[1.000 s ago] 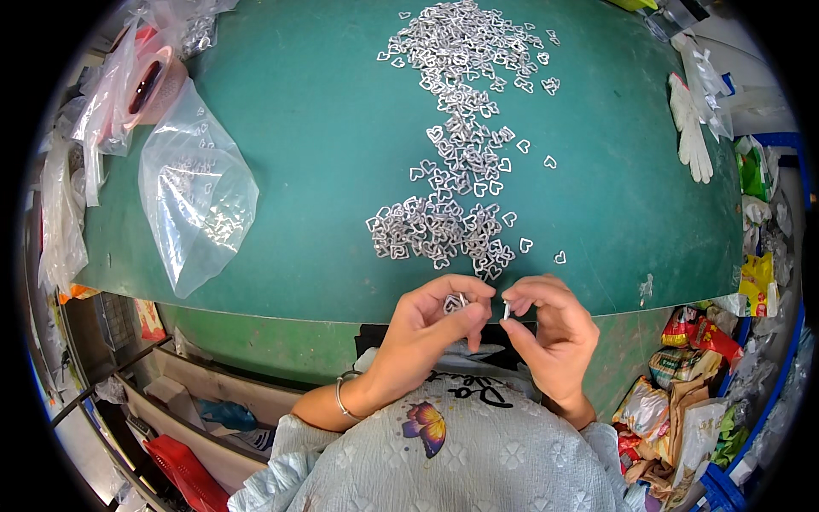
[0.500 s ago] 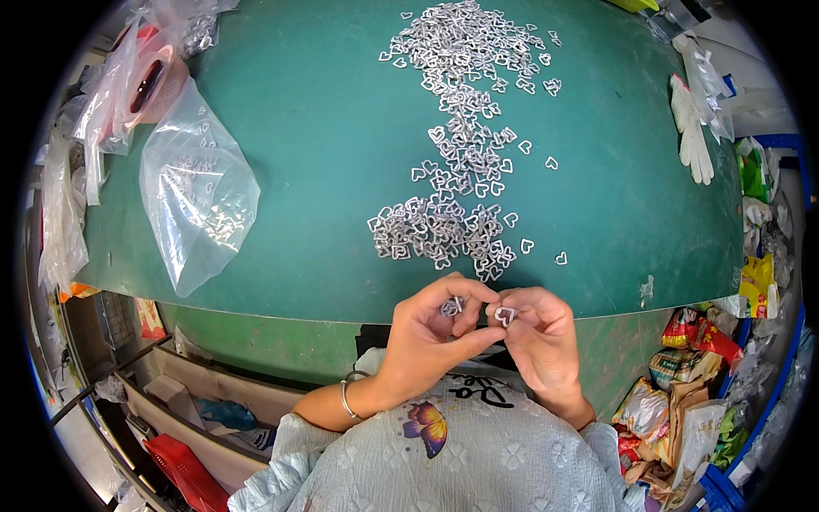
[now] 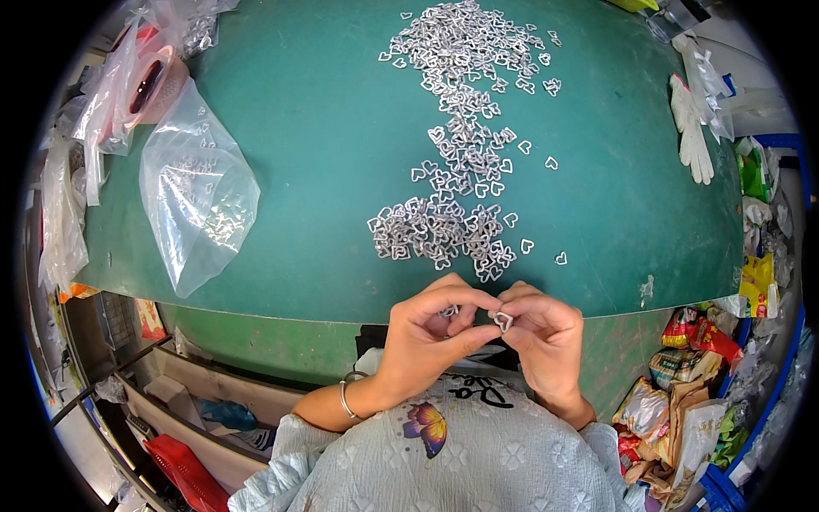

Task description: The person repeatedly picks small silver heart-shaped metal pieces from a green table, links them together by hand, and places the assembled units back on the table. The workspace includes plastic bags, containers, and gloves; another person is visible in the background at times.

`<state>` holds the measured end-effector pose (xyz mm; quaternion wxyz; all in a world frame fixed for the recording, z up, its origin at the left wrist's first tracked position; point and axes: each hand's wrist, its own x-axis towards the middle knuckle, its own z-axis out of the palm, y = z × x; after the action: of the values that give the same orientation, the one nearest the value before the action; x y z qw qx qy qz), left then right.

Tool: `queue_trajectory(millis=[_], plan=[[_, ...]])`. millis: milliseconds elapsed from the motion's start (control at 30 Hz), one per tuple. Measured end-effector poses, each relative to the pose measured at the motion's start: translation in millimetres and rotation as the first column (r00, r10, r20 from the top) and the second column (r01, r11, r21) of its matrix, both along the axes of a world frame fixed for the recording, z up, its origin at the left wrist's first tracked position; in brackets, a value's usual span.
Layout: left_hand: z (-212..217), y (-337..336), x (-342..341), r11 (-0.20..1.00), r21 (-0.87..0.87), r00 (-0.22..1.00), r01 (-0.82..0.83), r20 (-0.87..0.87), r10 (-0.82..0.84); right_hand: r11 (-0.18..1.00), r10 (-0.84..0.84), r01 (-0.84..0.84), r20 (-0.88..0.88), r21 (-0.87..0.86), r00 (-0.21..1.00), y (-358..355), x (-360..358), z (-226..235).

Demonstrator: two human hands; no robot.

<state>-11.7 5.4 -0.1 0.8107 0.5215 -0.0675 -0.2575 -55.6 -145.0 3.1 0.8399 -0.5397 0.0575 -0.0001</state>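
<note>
Close together at the table's near edge, my two hands meet fingertip to fingertip. A small silver heart-shaped ring (image 3: 503, 322) sits between them, pinched by the thumb and fingers of my right hand (image 3: 546, 341). My left hand (image 3: 426, 333) is curled round some more silver hearts (image 3: 450, 311), partly hidden in its palm, and its thumb and forefinger tips reach the pinched heart. Just beyond my hands lies a heap of silver hearts (image 3: 426, 230), joined by a trail to a bigger heap (image 3: 465, 38) at the far side.
On the green table (image 3: 324, 171), a clear plastic bag (image 3: 200, 188) holding hearts lies at left, beside a pink basket (image 3: 166, 90). A white glove (image 3: 689, 132) rests near the right edge. Packets and bags (image 3: 674, 401) are piled below at right; a drawer (image 3: 196, 410) stands at lower left.
My right hand has shifted slightly, turning the heart between the fingertips. The left fingers have closed further over the hearts in the palm. The heaps on the table look the same.
</note>
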Motion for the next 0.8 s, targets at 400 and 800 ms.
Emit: queue_trajectory(millis=[400,800], plan=[[6.6,-1.1,1.9,0.997,-0.003,0.962,0.081,-0.261,-0.079,0.707,-0.038,0.189,0.230,-0.682,0.972,3.9,3.1,0.5],[-2.7,-2.0,8.3,0.950,-0.294,0.865,-0.106,-0.499,-0.058,-0.049,-0.072,0.320,0.323,-0.946,0.944,-26.7,29.7,-25.6]])
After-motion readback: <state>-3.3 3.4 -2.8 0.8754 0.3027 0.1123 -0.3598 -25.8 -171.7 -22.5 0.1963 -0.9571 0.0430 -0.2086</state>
